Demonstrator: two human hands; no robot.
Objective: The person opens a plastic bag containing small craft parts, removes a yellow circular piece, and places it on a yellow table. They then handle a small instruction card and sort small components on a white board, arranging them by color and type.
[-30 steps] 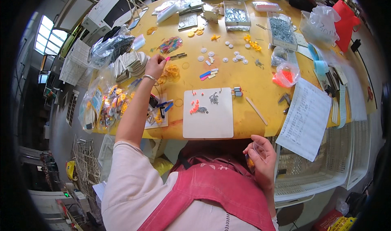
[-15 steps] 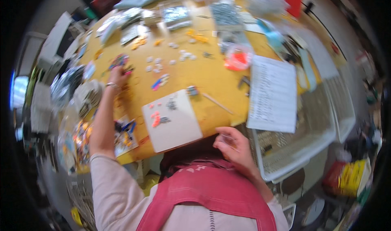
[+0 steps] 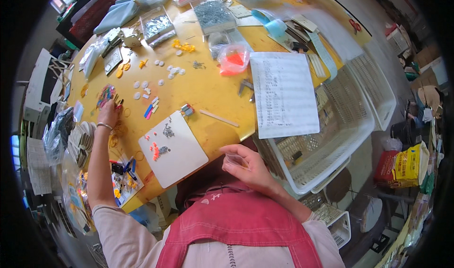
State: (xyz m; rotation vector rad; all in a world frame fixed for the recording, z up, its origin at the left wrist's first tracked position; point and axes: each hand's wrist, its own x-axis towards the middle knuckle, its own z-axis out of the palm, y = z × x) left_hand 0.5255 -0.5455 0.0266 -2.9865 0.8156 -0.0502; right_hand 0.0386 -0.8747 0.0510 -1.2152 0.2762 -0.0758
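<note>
L grip [image 3: 109, 113] curled, can't tell if holding; multicol. pile [image 3: 106, 95] just beyond, 12 o'clock, on counter [image 3: 210, 90], no clear long axis, L nearer. R grip [image 3: 247, 165], 4 o'clock from pile, curls round clear plastic pc [image 3: 236, 160].

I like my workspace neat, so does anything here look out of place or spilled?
Mainly the white paper sheet: it juts past the right edge of the yellow table, partly over the white basket, so it looks carelessly placed. The small white discs lie loosely scattered, but nothing looks clearly spilled.
</note>
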